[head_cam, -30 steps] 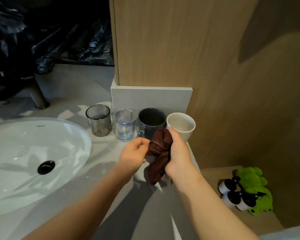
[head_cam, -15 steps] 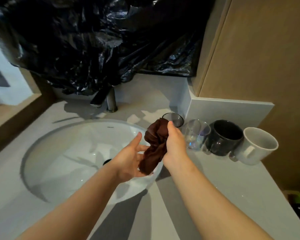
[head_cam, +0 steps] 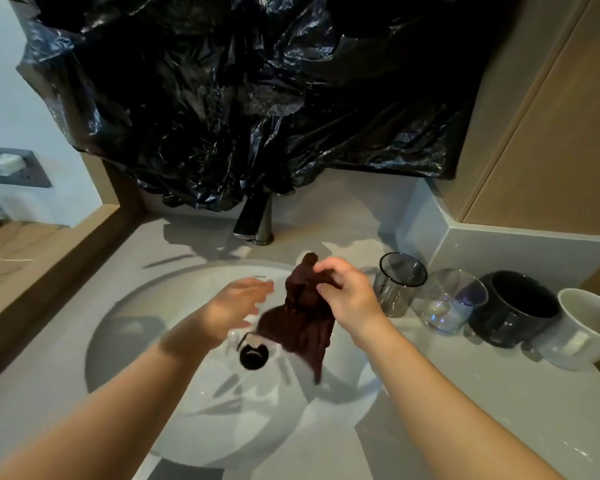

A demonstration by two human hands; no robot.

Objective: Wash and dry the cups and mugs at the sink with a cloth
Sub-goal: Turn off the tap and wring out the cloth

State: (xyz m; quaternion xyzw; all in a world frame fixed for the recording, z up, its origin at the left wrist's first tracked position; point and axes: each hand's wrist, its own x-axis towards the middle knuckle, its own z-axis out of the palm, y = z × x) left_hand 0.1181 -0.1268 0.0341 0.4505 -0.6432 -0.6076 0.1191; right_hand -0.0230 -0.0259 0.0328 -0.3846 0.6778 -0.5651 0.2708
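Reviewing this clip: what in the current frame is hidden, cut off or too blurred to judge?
Head view, the only one:
1. The faucet: its top is hidden under the black plastic sheet.
2. The left hand: motion-blurred, so it is unclear whether it touches the cloth that the right hand pinches.
3. The white mug: its right side is cut off by the frame's right edge.

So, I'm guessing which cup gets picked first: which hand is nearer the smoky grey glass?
Right. The right hand, pinching the cloth, is just left of the smoky grey glass; the left hand is farther left, over the sink.
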